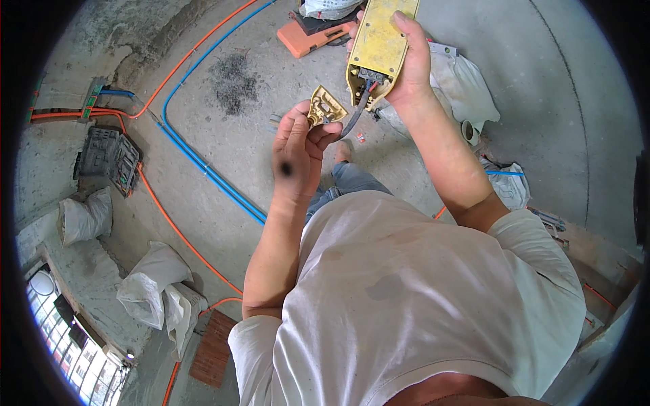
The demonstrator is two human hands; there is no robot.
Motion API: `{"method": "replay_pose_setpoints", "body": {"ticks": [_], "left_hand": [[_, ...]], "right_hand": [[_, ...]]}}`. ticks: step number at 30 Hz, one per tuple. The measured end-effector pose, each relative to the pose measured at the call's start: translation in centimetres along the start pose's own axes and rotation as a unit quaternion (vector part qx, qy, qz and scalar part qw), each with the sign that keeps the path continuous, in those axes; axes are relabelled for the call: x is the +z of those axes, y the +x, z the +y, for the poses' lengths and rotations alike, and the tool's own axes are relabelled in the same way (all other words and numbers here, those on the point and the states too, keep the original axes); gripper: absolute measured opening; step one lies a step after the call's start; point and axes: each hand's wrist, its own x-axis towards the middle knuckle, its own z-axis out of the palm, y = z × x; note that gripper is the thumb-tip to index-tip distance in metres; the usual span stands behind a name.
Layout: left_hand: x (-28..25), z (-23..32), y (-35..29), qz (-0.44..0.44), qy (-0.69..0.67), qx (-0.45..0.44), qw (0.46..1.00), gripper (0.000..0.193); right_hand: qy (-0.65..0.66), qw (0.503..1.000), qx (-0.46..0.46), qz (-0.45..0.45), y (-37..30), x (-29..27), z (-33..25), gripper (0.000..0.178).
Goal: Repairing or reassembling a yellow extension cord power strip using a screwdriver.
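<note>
Cable runs in the gap between my two hands, and I judge it the weak point: if I draw them further apart, the pull could work the red wire loose from the grey terminals in the open end of the yellow housing. If I tip that end too far, any unfastened small part in there could drop to the concrete floor below my hands. The yellow end piece is small too, and a slack pinch might let it slip.

My left hand is closed around the end piece, thumb and fingers curled in, its hollow side facing up; the cable passes right by those fingertips, though I cannot tell whether they grip it. My right hand, ahead and to the right of the left one, is wrapped about the housing, thumb on the near right edge, fingertips showing at the opposite side, spread by its width. The hands are apart from each other. Beyond them lies an orange case; right of them, a white sack.
</note>
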Motion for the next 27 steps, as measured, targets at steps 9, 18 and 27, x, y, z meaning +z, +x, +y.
{"method": "replay_pose_setpoints", "body": {"ticks": [9, 18, 27], "left_hand": [[0.2, 0.5, 0.2, -0.020, -0.043, -0.023, 0.999, 0.025], [0.1, 0.6, 0.3, -0.030, -0.114, -0.037, 0.992, 0.022], [-0.4, 0.6, 0.1, -0.010, -0.134, -0.028, 0.991, 0.019]], "right_hand": [[-0.008, 1.000, 0.000, -0.008, -0.4, 1.5, 0.1, 0.053], [0.028, 0.999, -0.013, -0.007, -0.4, 2.7, 0.3, 0.040], [0.018, 1.000, 0.009, -0.004, 0.2, 1.7, 0.7, 0.046]]}}
